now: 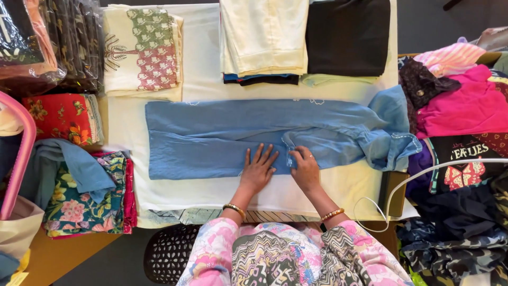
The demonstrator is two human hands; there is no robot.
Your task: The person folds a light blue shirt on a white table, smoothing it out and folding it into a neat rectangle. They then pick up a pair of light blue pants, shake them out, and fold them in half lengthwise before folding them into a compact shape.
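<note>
White-sheeted worktop (201,85), folded stacks along top, clothes heaped both sides. Left hand (257,172) spread flat on blue garment (211,137); right hand (305,168) pinching its edge.

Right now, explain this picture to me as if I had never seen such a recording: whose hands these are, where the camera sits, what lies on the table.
There is no machine here. A person wears a camera on the head, so the one picture looks down at that person's own two bare hands. The left hand lies flat, fingers spread, on a long blue garment spread across a white cloth covering the table. The right hand pinches a fold of the same garment beside it.

Behind it lie folded piles: a cream printed fabric, a plain cream stack and a black one. On the right sits a heap of mixed clothes with a pink piece on top; on the left, folded floral fabrics.
</note>
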